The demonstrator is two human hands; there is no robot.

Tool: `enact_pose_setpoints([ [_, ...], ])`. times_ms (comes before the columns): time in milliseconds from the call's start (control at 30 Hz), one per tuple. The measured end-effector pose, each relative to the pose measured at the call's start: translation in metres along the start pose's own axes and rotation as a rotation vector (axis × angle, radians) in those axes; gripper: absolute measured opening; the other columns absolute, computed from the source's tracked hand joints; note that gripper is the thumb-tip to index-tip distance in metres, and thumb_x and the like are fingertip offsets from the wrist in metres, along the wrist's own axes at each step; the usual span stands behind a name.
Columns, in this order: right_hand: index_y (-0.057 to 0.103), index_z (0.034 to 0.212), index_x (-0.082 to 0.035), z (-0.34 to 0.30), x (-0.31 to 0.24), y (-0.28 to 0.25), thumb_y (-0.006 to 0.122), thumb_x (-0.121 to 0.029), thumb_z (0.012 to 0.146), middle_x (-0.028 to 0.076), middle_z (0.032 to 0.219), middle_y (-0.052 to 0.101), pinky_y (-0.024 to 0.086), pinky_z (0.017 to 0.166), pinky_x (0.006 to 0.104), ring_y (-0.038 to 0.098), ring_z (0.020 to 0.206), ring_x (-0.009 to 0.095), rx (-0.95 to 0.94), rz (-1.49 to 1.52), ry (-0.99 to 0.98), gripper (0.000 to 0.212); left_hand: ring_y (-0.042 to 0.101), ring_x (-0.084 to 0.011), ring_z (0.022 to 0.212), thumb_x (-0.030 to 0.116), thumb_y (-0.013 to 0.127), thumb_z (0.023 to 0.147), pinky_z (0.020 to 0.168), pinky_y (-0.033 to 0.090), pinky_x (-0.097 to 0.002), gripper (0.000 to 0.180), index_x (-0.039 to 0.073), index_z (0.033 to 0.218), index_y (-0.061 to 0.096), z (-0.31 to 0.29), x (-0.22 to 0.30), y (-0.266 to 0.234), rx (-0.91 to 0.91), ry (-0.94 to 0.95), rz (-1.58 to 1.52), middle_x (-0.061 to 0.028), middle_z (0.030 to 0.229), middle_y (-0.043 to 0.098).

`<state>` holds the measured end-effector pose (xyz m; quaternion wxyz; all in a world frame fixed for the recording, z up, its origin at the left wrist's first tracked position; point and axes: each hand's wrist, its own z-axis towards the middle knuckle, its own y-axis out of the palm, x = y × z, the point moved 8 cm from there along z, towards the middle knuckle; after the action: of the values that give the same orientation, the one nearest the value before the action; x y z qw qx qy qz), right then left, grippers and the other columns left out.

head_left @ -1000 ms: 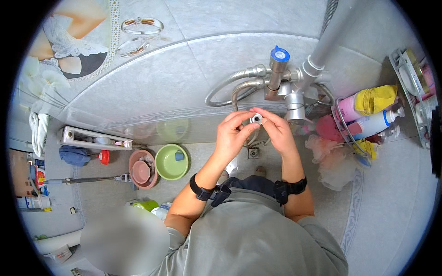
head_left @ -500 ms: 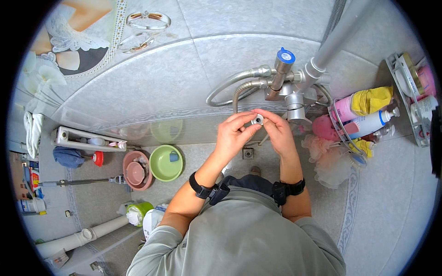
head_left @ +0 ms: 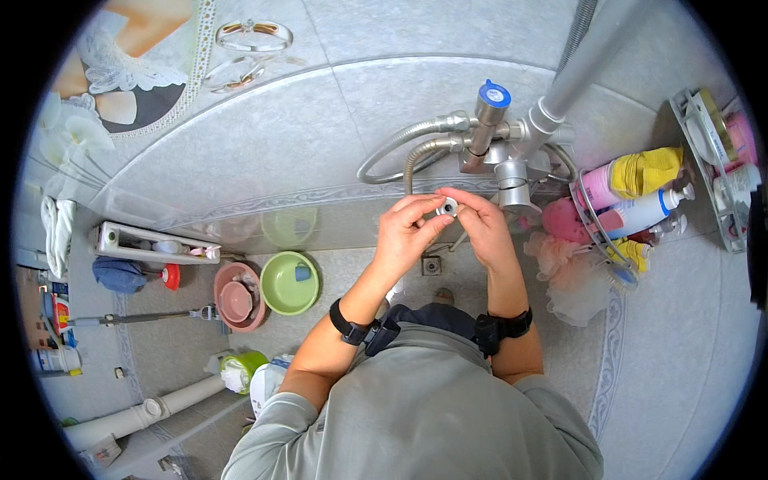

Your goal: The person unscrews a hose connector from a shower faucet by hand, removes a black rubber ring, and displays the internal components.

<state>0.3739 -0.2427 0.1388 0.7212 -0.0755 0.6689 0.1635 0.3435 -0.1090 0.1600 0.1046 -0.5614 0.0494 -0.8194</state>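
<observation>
Between my two hands is a small white round fitting [head_left: 449, 207] with a dark hole in its middle; its exact kind is too small to tell. The thumb and fingers of my left hand [head_left: 402, 234] pinch it from one side. My right hand [head_left: 486, 233] grips it from the other, its fingertips meeting the left ones over the top. Just beyond my hands, a chrome shower valve [head_left: 512, 178] is fixed to the tiled wall. A valve handle with a blue cap [head_left: 494, 97] stands on it, and a braided metal hose [head_left: 390, 150] loops off to the left.
At right, a wire rack [head_left: 592, 210] holds several bottles and a yellow cloth, with mesh bath puffs [head_left: 572, 284] hanging below. A green basin [head_left: 290, 294] and pink basin [head_left: 258, 314] rest at left, under a white wall shelf [head_left: 152, 254]. A floor drain [head_left: 431, 266] lies below my hands.
The fitting tilts very slightly between my fingers. Both hands otherwise keep the same place and grip.
</observation>
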Motion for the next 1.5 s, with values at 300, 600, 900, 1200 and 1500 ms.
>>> enact_pose_setpoints([
  [300, 0.047, 0.127, 0.003, -0.006, 0.003, 0.005, 0.051, 0.001, 0.086, 0.01, 0.125, 0.053, 0.039, 0.097, 0.0276, 0.049, 0.114, 0.014, -0.162, 0.21, -0.034, 0.041, 0.053, -0.0054, 0.056, 0.009, 0.074, 0.076, 0.048, 0.042, -0.0178, 0.029, 0.003, 0.103, 0.067, 0.0, 0.009, 0.002, 0.001, 0.015, 0.063, -0.0093, 0.101, 0.064],
  [600, 0.043, 0.13, 0.003, -0.004, 0.014, 0.005, 0.059, 0.002, 0.084, 0.009, 0.125, 0.051, 0.04, 0.096, 0.0281, 0.049, 0.115, 0.015, -0.143, 0.138, -0.036, 0.049, 0.056, -0.0082, 0.066, 0.011, 0.073, 0.077, 0.053, 0.045, -0.021, 0.027, 0.004, 0.103, 0.067, 0.002, 0.012, 0.0, 0.029, 0.008, 0.089, -0.0095, 0.1, 0.066],
  [900, 0.043, 0.129, 0.003, -0.001, 0.009, 0.011, 0.057, 0.003, 0.084, 0.009, 0.122, 0.052, 0.041, 0.094, 0.0271, 0.05, 0.112, 0.014, -0.108, 0.095, -0.04, 0.047, 0.059, -0.0124, 0.068, 0.012, 0.073, 0.075, 0.055, 0.046, -0.0233, 0.025, 0.006, 0.099, 0.068, 0.008, 0.018, -0.009, 0.054, 0.057, 0.058, -0.0077, 0.099, 0.067],
  [1200, 0.043, 0.132, 0.0, -0.002, 0.015, 0.012, 0.057, 0.004, 0.084, 0.002, 0.109, 0.053, 0.043, 0.081, 0.0207, 0.053, 0.097, 0.008, -0.083, -0.146, 0.014, 0.05, 0.06, -0.0152, 0.069, 0.011, 0.074, 0.074, 0.056, 0.048, -0.0254, 0.025, 0.006, 0.097, 0.067, 0.003, 0.015, -0.021, 0.087, 0.093, 0.025, -0.0077, 0.099, 0.067],
  [1500, 0.04, 0.134, -0.001, -0.011, 0.011, 0.015, 0.054, 0.007, 0.085, 0.002, 0.103, 0.053, 0.043, 0.077, 0.0186, 0.053, 0.092, 0.007, -0.025, -0.118, 0.039, 0.051, 0.062, -0.0186, 0.074, 0.015, 0.071, 0.075, 0.059, 0.049, -0.0272, 0.026, 0.006, 0.099, 0.066, 0.0, 0.01, -0.019, 0.069, 0.07, -0.022, -0.0084, 0.096, 0.066],
])
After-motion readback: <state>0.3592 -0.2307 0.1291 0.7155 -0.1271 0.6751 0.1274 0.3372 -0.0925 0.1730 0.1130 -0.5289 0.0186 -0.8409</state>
